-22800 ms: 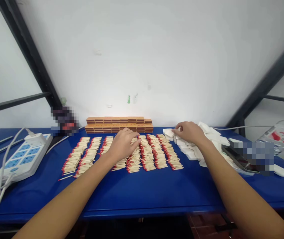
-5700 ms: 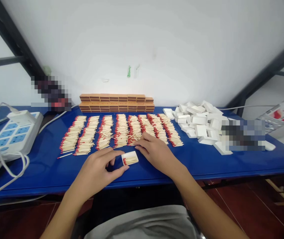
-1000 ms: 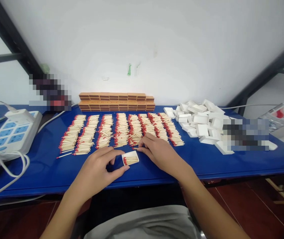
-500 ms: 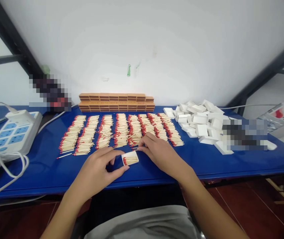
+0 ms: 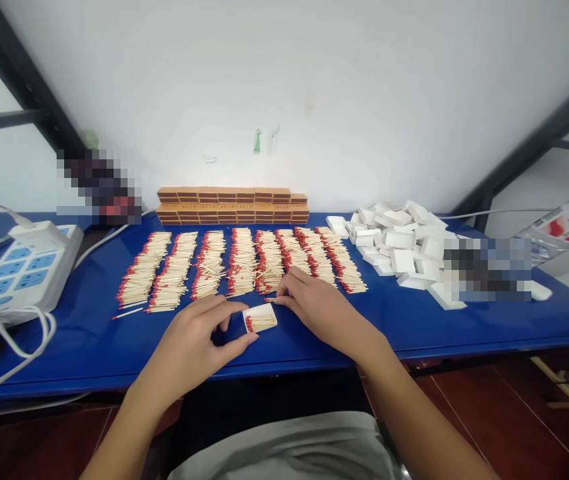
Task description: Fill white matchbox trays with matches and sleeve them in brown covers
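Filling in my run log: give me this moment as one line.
left hand holds matchbox tray with matches on blue table | right hand fingers touch loose match by match rows

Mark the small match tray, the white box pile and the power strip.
small match tray [image 5: 263, 309]: head view, far rim.
white box pile [image 5: 404, 241]: head view, a box near the middle.
power strip [image 5: 12, 275]: head view, blue socket face.

Bright, even indoor light, whitest on the wall [image 5: 314, 80] far behind the small white tray [image 5: 260, 319]. The glossy blue surface [image 5: 89, 340] carries a pale sheen left of the tray. A soft dark shadow sits under the left hand [image 5: 197, 343], just beside the tray. Focus is crisp at the tray; far from it, straight edges bow from wide-lens distortion.
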`<control>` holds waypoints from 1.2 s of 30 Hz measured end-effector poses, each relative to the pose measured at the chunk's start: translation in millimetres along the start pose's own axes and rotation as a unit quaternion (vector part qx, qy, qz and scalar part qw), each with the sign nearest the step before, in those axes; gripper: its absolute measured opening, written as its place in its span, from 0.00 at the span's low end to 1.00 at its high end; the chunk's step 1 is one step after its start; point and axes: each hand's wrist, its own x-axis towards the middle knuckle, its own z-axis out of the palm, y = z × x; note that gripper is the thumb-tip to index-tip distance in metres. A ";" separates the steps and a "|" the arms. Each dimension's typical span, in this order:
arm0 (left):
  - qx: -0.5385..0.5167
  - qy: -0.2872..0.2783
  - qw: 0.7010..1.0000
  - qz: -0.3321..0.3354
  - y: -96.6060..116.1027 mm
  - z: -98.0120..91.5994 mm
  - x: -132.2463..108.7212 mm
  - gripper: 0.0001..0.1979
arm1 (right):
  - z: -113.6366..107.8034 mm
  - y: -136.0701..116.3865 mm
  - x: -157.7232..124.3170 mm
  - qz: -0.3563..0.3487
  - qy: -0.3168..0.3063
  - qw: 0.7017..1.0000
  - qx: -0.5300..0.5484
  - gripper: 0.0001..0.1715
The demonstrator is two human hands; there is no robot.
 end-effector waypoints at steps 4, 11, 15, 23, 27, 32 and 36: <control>0.000 0.000 1.000 0.002 -0.9 0.9 0.3 0.13 | -9.1 -7.7 -2.8 -0.004 0.016 1.000 0.006 0.06; -0.003 -0.001 1.000 0.003 0.4 -0.6 -0.5 0.12 | 0.5 -30.7 -6.3 -0.072 -0.035 0.995 -0.065 0.07; -0.006 0.002 1.000 0.005 0.8 -0.7 -0.5 0.12 | 5.0 -32.8 -9.3 -0.073 -0.025 0.997 -0.030 0.06; -0.002 0.004 1.000 0.001 0.3 -0.1 -1.0 0.13 | 0.9 5.8 -4.0 -0.014 0.103 0.990 0.099 0.05; 0.000 0.007 1.000 0.003 -0.3 -0.1 -1.2 0.13 | 7.5 14.7 -0.7 -0.001 0.098 0.993 0.068 0.03; 0.002 0.002 1.000 0.003 -0.2 0.1 -0.5 0.13 | 11.5 10.5 2.4 0.011 0.082 0.996 0.043 0.05; 0.002 0.004 1.000 0.002 0.7 -0.2 -0.4 0.13 | 10.7 11.3 2.5 0.012 0.074 0.996 0.052 0.05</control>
